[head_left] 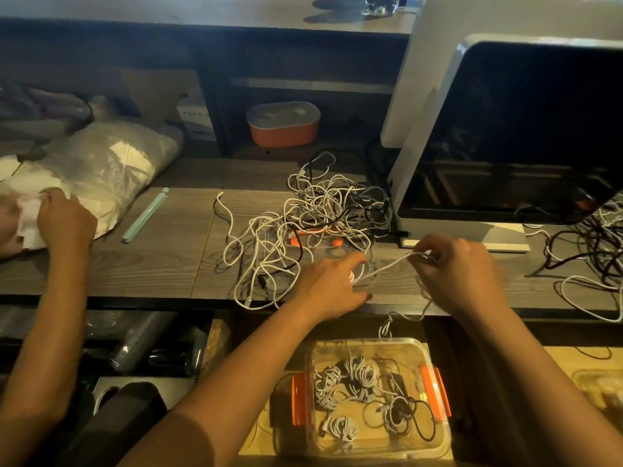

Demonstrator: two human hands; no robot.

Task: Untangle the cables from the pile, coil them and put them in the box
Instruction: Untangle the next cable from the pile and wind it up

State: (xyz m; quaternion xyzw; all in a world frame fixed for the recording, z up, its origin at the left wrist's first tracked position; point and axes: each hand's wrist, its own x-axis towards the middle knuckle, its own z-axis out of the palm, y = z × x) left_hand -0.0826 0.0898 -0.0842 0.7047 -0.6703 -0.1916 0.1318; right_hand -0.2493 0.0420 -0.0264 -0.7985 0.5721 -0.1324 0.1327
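Dark wooden desk (151, 264) at mid-frame carries the cable pile (323, 210). The right hand (458, 267) pinches a white cable (387, 267), taut toward the left hand (330, 288), whose grip cannot be told beneath its palm. Untangling appears under way; next, the strand needs freeing, coiling and dropping into the box (367, 340) at bottom centre.

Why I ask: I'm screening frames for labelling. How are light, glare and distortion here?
Head view: dim, warm light; the wide-angle lens bows the desk edge and the monitor; glare on the plastic bag; the dark screen shows reflections; the white cable pinched by the right hand is readable; strands in the pile look soft.
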